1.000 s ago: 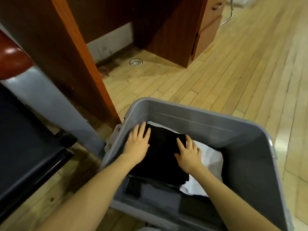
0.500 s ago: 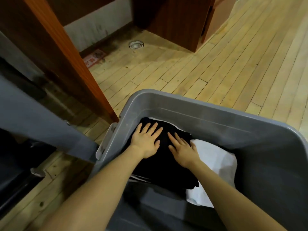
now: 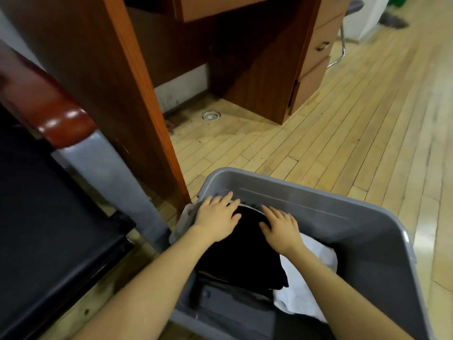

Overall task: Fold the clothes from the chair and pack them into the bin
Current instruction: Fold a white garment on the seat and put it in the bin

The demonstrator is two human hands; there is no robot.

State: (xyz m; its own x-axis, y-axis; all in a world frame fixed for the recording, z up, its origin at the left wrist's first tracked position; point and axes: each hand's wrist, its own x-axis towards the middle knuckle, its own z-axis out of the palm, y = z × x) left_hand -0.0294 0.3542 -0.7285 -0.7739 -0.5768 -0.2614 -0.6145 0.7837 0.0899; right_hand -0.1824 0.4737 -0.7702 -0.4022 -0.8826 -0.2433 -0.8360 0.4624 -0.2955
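Flanking the bin, chair and desk; flat-fingered hands press black garment.

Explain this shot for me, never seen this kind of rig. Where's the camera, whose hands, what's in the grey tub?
There is no robot here: a person wears one wide-angle camera on the head, looking forward and down, so the two bare arms coming in from the bottom are their own. The left hand and right hand both lie flat, fingers straight, on a folded black garment inside the grey bin. They press it down; neither grips anything. A white garment lies under and to the right of the black one. The bin stands on a wooden floor. To the left is a chair with a black seat, and behind the bin is a wooden desk with drawers.
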